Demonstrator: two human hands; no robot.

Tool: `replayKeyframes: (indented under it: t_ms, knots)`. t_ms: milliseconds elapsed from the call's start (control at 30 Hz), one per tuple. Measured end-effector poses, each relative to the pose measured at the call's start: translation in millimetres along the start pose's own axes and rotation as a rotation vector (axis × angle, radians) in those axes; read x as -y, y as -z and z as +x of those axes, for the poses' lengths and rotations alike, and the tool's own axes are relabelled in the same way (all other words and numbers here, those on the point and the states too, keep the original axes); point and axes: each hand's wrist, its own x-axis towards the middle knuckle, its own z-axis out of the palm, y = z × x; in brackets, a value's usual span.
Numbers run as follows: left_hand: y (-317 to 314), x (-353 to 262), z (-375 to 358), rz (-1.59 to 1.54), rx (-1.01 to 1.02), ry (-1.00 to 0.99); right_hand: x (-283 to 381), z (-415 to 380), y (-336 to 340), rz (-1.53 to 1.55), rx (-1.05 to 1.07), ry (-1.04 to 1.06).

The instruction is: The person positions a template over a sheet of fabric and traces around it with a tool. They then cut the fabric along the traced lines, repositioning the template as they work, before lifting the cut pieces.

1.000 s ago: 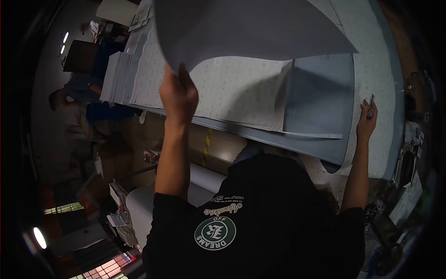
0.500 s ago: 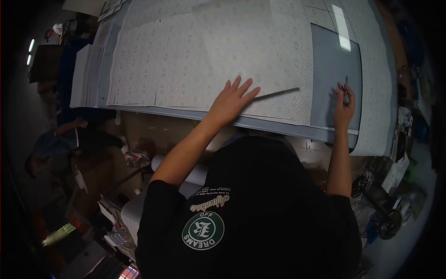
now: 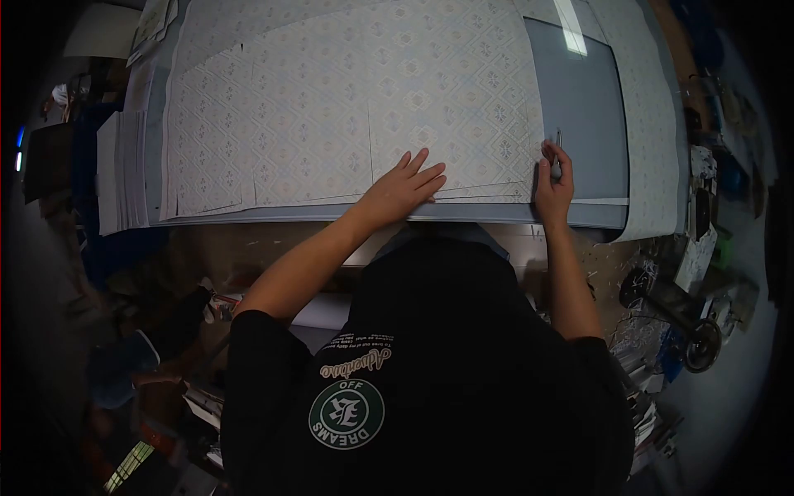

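Observation:
My left hand (image 3: pixel 405 188) lies flat with spread fingers on a pale patterned sheet (image 3: pixel 314 116), close to the table's near edge. Cut lines run through the sheet, and a narrow sliver lies along its near border. At the sheet's right edge, my right hand (image 3: pixel 556 183) has its fingers curled around a small slim tool (image 3: pixel 558 140). The tool's thin end points away from me, and its exact kind is mostly hidden by the fingers. Bare grey table surface (image 3: pixel 587 107) shows just to the right of that hand.
A stack of pale sheets (image 3: pixel 122 174) stands at the table's left end. More patterned material (image 3: pixel 653 140) hangs over the right side. A pale roll (image 3: pixel 322 311) is below the table, and a round metal wheel (image 3: pixel 703 343) is at lower right. A person's arm (image 3: pixel 157 376) shows at lower left.
My right hand has moved left from the grey surface to the sheet's edge, still holding the tool. The dark strip beside my left hand no longer shows. The whole view has shifted.

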Motion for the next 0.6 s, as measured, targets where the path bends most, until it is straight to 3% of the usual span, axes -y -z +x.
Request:
replayKeyframes:
  t_ms: [267, 367, 433, 533, 600]
  knots:
    - [11.4, -44.6, 27.8, 0.224, 0.19, 0.147, 2.9, -3.0, 1.1, 0.027, 0.015, -0.037]
    - [5.3, -56.9, 37.8, 0.413, 0.162, 0.202, -5.9, -4.7, 1.3, 0.103, 0.001, -0.031]
    - [8.3, -51.8, 47.6, 0.334, 0.004, 0.263, -14.0, -7.2, 0.3, 0.155, -0.018, -0.015]
    - [55.9, -50.0, 71.4, 0.202, 0.112, 0.403, -19.6, -7.9, 4.4, 0.291, -0.059, -0.056]
    - [117.4, -49.0, 90.9, 0.114, -0.08, 0.46, -17.3, -6.2, 4.1, 0.274, -0.037, -0.054]
